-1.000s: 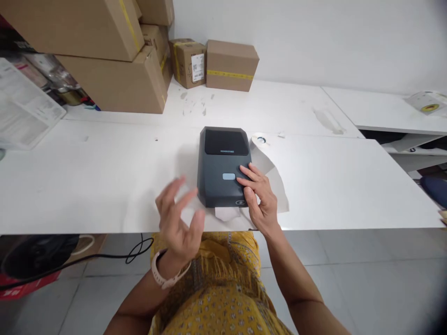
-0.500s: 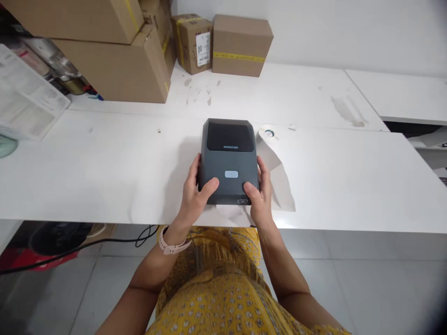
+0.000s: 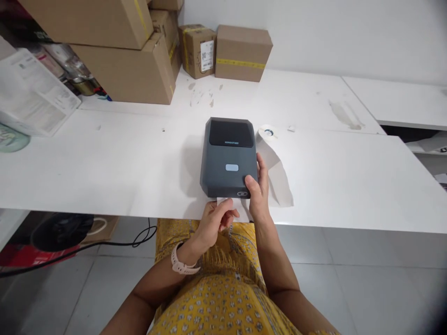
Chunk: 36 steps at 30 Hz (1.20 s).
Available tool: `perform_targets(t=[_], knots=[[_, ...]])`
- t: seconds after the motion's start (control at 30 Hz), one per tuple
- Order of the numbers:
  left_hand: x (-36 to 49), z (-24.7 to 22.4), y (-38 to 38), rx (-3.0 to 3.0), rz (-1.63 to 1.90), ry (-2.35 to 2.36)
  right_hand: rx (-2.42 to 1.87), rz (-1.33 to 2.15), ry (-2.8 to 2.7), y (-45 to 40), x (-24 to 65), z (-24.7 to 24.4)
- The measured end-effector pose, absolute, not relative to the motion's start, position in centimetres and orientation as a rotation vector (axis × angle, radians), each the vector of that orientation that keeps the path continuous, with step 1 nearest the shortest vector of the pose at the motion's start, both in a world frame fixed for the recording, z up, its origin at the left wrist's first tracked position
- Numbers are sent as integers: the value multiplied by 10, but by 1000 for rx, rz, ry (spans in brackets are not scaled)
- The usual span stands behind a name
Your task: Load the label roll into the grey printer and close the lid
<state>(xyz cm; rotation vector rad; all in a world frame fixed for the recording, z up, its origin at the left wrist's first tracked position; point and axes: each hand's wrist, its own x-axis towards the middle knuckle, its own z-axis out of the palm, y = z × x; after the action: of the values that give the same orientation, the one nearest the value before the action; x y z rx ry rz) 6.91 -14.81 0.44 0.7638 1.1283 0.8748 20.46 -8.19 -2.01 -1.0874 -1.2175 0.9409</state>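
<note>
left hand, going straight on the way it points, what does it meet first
The left hand would probably meet the dark printer at its front edge, just past the white paper; depth is unclear.

Take the printer (image 3: pixel 228 156) as clock centre, on the table (image 3: pixel 349 186) in front of you. Your L hand (image 3: pixel 214 221) is at 6 o'c, at the paper (image 3: pixel 220 200) by its front edge; your R hand (image 3: pixel 258 197) at approx. 4–5, against its side w/ thumb on top. Roll (image 3: pixel 268 131) sits at 2, its strip (image 3: pixel 279 181) trailing to 4, beyond your R hand. One box (image 3: pixel 195 53) stands at 11, a second box (image 3: pixel 242 53) at 12, box stack (image 3: pixel 125 74) at 10, package (image 3: pixel 38 93) btwn 9 & 10. Cable (image 3: pixel 118 243) runs below table lvl, approx. 8.
</note>
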Motion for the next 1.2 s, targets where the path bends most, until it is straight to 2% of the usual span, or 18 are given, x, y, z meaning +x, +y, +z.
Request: perform_targets(t=[0.2,0.33,0.43,0.5,0.57,0.67,0.8,0.97,1.07,1.2], knots=[[68,11,-143,930,893,1142,-1105,874,-1307,-84,206,-21],[43,27,-155,1392,764,1034,-1214,390,-1565,-91,206,-6],[21,40,-153,1686,1150,1054,-1183,5,-1815,-93,208,7],[9,44,-140,1639,1492,1156,-1183,-74,-1913,-92,209,14],[2,44,-121,1495,1724,1239,-1212,-21,-1968,-89,210,23],[-1,42,-91,1355,1816,1406,-1186,199,-2026,-79,211,38],[4,32,-75,1363,1674,1468,-1105,413,-2036,-71,216,40],[9,13,-89,1413,1363,1263,-1048,596,-1655,-88,221,1],[6,15,-88,1460,1392,1200,-1054,637,-1544,-93,221,-5],[0,33,-51,1431,1543,1068,-999,545,-1588,-68,217,33]])
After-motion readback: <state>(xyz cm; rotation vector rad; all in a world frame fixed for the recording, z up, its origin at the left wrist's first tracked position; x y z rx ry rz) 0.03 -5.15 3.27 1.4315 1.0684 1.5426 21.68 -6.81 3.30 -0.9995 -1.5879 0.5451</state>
